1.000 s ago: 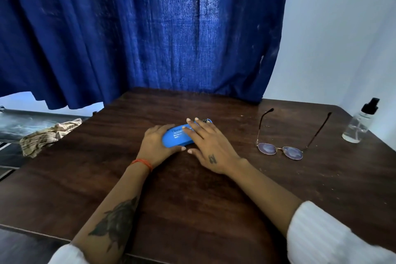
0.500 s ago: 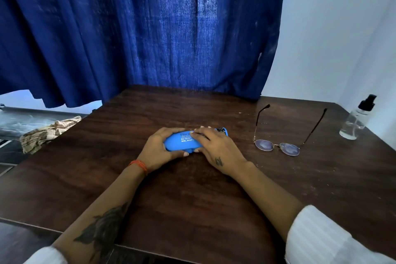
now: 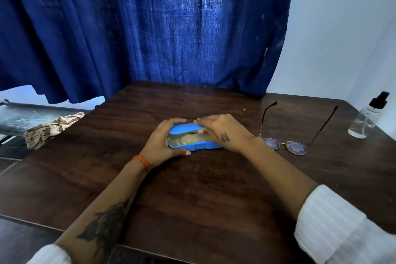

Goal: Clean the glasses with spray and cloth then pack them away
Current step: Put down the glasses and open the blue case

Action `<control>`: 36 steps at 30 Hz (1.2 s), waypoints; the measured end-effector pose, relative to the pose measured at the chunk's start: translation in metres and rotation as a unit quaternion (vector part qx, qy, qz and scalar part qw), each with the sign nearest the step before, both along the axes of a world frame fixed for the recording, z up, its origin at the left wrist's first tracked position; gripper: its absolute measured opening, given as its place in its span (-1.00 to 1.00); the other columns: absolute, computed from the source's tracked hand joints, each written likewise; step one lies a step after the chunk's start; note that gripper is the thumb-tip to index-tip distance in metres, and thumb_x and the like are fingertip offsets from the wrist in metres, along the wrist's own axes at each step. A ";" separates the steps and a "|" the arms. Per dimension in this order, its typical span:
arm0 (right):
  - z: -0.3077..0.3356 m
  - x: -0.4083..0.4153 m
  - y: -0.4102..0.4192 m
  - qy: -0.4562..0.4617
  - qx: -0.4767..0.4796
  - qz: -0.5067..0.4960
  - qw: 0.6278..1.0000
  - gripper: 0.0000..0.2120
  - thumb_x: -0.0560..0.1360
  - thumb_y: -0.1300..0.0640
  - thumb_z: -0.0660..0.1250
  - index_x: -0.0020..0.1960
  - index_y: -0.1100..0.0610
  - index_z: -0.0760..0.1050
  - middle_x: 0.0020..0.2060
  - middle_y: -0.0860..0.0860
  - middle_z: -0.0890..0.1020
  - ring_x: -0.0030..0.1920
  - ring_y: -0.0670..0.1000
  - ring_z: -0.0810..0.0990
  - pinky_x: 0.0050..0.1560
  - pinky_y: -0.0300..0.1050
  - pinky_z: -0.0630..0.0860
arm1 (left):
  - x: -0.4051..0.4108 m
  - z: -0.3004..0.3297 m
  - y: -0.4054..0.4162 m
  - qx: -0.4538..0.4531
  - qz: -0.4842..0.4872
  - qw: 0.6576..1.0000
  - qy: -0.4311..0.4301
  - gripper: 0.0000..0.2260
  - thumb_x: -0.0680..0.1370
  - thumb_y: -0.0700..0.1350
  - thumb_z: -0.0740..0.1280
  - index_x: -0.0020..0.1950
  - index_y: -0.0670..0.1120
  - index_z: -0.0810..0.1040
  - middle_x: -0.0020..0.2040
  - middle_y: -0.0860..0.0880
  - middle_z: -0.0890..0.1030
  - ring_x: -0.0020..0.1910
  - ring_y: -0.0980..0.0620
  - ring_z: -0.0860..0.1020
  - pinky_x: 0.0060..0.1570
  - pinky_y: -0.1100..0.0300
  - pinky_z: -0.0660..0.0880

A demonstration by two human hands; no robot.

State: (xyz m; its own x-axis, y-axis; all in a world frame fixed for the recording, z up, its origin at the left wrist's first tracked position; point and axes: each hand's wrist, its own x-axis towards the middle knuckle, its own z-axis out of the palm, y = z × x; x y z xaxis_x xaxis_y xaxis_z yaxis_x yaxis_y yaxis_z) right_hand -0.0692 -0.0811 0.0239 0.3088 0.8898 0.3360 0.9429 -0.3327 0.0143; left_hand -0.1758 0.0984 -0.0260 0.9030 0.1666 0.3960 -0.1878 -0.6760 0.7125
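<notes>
A blue glasses case [image 3: 188,146] lies at the middle of the dark wooden table [image 3: 192,199], its lid partly raised. A pale folded cloth [image 3: 188,139] shows inside it. My left hand [image 3: 162,146] grips the case's left end. My right hand [image 3: 222,130] holds the lid and right end, hiding that part. Thin-framed glasses [image 3: 287,146] lie to the right with temples unfolded, pointing away from me. A clear spray bottle [image 3: 367,117] with a black cap stands upright at the far right.
A blue curtain [image 3: 150,28] hangs behind the table's far edge. To the left, off the table, a checked rag [image 3: 49,130] lies on a lower surface. A white wall stands close behind the spray bottle.
The case was shut under both hands; now its lid is lifted and the cloth inside shows. My hands have shifted to its two ends. The glasses and bottle have not moved.
</notes>
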 end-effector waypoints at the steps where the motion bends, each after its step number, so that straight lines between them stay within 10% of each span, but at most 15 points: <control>1: 0.005 0.002 0.002 0.018 -0.006 -0.005 1.000 -0.65 0.57 0.08 0.20 0.32 0.16 0.42 0.24 0.11 0.54 0.21 0.09 0.51 0.19 0.04 0.44 | 0.000 0.000 0.000 -0.010 0.000 1.000 0.001 -0.24 0.18 0.02 0.59 0.25 0.32 0.27 0.24 0.10 0.39 0.21 0.21 0.38 0.21 0.29 0.34; 8: 0.021 0.013 0.015 0.176 0.011 -0.040 0.983 -0.68 0.52 0.03 0.28 0.25 0.10 0.50 0.22 0.05 0.57 0.24 0.02 0.48 0.26 -0.08 0.35 | -0.001 -0.001 0.000 -0.022 -0.004 1.000 0.009 -0.02 0.17 0.00 0.60 0.33 0.41 0.00 0.38 0.12 0.17 0.39 0.14 0.20 0.35 0.16 0.20; 13: -0.012 -0.013 -0.004 0.009 0.302 -0.001 0.953 -0.91 0.43 0.26 0.39 -0.07 0.19 0.61 -0.14 0.07 0.66 -0.10 0.03 0.61 -0.03 -0.15 0.50 | 0.002 0.000 0.001 -0.018 -0.012 1.000 0.011 -0.02 0.20 -0.04 0.59 0.31 0.42 -0.03 0.40 0.13 0.14 0.38 0.16 0.18 0.35 0.17 0.17; 20: -0.024 -0.013 0.012 0.003 0.050 -0.028 0.998 -0.79 0.45 0.28 0.27 0.04 0.16 0.60 -0.09 0.11 0.67 -0.04 0.13 0.61 -0.08 -0.02 0.54 | 0.000 -0.001 -0.001 -0.017 -0.013 1.000 0.002 -0.03 0.23 -0.10 0.58 0.35 0.31 -0.02 0.41 0.14 0.11 0.39 0.19 0.15 0.35 0.23 0.15; 28: -0.016 -0.013 0.023 0.094 0.022 -0.114 0.989 -0.82 0.48 0.29 0.27 0.02 0.15 0.61 -0.10 0.12 0.66 -0.08 0.10 0.61 -0.06 -0.02 0.54 | 0.000 -0.002 0.000 -0.011 -0.012 1.000 0.005 -0.08 0.26 -0.09 0.56 0.31 0.37 -0.01 0.38 0.13 0.12 0.38 0.11 0.20 0.35 0.14 0.21; 36: -0.003 -0.030 -0.019 0.163 0.311 -0.068 0.934 -0.96 0.45 0.22 0.35 -0.12 0.15 0.58 -0.24 -0.05 0.64 -0.22 -0.12 0.57 -0.17 -0.29 0.45 | -0.001 -0.002 0.000 0.007 0.037 0.999 -0.011 -0.16 0.26 -0.05 0.56 0.39 0.17 0.15 0.37 0.00 0.27 0.32 0.09 0.29 0.33 0.11 0.27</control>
State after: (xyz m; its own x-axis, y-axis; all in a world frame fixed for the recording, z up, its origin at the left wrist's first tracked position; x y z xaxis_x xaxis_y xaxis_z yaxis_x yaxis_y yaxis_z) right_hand -0.0988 -0.1004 0.0213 0.5805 0.4997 0.6429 0.8121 -0.2978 -0.5018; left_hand -0.1767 0.0989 -0.0283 0.8796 0.2273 0.4178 -0.1518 -0.6984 0.6994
